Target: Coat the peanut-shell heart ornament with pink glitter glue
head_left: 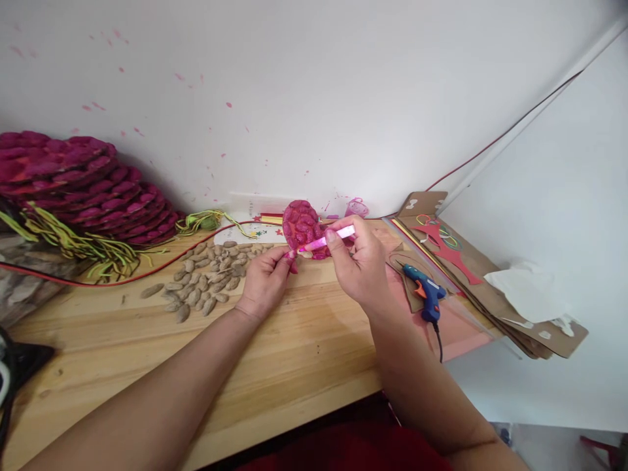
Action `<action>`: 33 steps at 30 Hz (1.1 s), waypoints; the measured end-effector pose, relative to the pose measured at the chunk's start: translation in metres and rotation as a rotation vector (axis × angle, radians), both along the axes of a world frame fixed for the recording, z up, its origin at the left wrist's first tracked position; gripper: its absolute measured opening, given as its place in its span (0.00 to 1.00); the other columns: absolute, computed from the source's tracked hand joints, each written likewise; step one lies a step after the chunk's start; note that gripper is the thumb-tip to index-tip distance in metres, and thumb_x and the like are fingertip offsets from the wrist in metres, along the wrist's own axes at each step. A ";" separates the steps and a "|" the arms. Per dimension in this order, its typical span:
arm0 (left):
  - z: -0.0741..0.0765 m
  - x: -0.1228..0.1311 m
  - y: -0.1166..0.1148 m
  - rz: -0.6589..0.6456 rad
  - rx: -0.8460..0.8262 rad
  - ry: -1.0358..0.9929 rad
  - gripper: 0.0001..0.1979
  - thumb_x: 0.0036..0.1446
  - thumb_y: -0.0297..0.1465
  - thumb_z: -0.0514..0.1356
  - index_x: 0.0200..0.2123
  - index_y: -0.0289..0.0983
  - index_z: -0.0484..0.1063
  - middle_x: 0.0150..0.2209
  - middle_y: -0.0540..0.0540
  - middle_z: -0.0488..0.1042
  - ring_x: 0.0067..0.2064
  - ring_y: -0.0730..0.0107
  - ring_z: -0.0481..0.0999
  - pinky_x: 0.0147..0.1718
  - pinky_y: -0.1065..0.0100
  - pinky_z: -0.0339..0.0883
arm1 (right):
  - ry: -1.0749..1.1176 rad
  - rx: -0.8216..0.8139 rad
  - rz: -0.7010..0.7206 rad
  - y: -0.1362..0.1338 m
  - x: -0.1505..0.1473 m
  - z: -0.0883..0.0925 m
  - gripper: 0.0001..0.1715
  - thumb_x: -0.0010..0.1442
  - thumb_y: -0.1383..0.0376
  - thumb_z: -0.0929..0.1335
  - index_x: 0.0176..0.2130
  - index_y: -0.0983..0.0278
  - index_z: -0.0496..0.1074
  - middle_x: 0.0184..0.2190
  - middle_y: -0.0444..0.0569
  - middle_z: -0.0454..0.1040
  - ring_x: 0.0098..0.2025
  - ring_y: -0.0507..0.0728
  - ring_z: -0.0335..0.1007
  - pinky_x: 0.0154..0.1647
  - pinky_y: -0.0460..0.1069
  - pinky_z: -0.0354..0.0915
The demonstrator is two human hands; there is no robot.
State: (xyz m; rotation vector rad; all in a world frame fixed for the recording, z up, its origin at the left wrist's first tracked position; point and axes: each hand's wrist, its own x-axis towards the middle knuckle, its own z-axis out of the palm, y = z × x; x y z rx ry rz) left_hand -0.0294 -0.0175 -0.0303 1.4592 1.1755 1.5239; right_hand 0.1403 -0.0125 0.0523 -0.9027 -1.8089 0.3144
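Observation:
A round craft piece [300, 226] covered in magenta-painted peanut shells stands tilted up near the wall. At its lower left edge my left hand [267, 278] is closed, thumb and finger pinching it; the exact grip is partly hidden. My right hand [360, 261] is wrapped round a white marker [338, 235] stained pink, pen-like in shape. Its pink tip is close to my left fingertips and to a pale, unpainted peanut [308, 254] low on the piece. Loose peanuts in shell [206, 278] lie in a heap left of my left hand.
Stacked magenta peanut-covered pieces [83, 190] with yellow-green yarn [108, 252] stand at the left. A red cord [161, 263] crosses the wooden table [304, 333]. At the right lie a blue glue gun [429, 294], cardboard sheets [554, 330] and a white cloth or tissue [530, 291].

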 end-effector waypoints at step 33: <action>0.000 -0.001 0.001 0.031 -0.053 -0.042 0.13 0.58 0.35 0.60 0.22 0.38 0.72 0.19 0.52 0.66 0.23 0.72 0.60 0.25 0.70 0.56 | 0.006 0.007 -0.003 0.001 0.003 -0.002 0.07 0.69 0.61 0.67 0.38 0.60 0.70 0.32 0.44 0.76 0.31 0.52 0.68 0.33 0.49 0.63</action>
